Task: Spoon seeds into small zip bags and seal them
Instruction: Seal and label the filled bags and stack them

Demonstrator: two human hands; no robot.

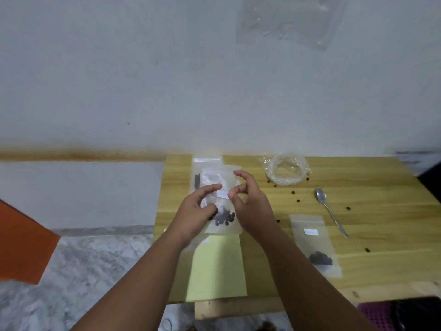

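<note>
A small clear zip bag (224, 225) with a white label (222, 194) and dark seeds (225, 218) in its lower half sits between my hands over the wooden table (372, 201). My left hand (196, 211) holds the bag's left side, thumb on its front. My right hand (249, 206) hovers at the bag's right side with loosely curved fingers, and its thumb tip touches the bag by the label. A metal spoon (330, 212) lies on the table to the right. A second zip bag (315, 244) with seeds lies flat near the front right.
A crumpled clear plastic bag (287, 169) lies at the table's back, with loose seeds (298, 200) scattered around it. More clear zip bags (207, 163) lie behind my hands. A yellow sheet (217, 268) lies at the front edge. The floor drops away left of the table.
</note>
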